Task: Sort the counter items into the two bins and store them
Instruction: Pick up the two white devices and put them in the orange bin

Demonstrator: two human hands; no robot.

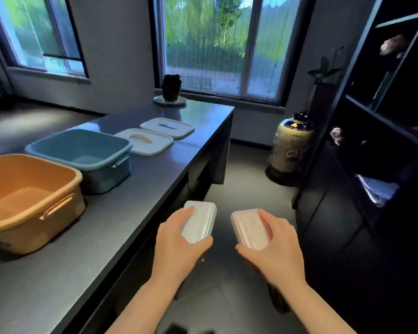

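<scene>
white plastic in both grips: my left hand (179,233) curls round one small white box (199,221), my right hand (274,244) curls round the other white box (249,231), both held in the air just off the edge of the dark surface (135,203). orange bin (32,222) sits nearest on the left, blue bin (101,163) just beyond it, both open, two lids (152,145) lying farther along. i reckon the move is to swing left over a bin, lower each box low inside before letting go, one hand at a time, so nothing clatters or tips the rim.
</scene>
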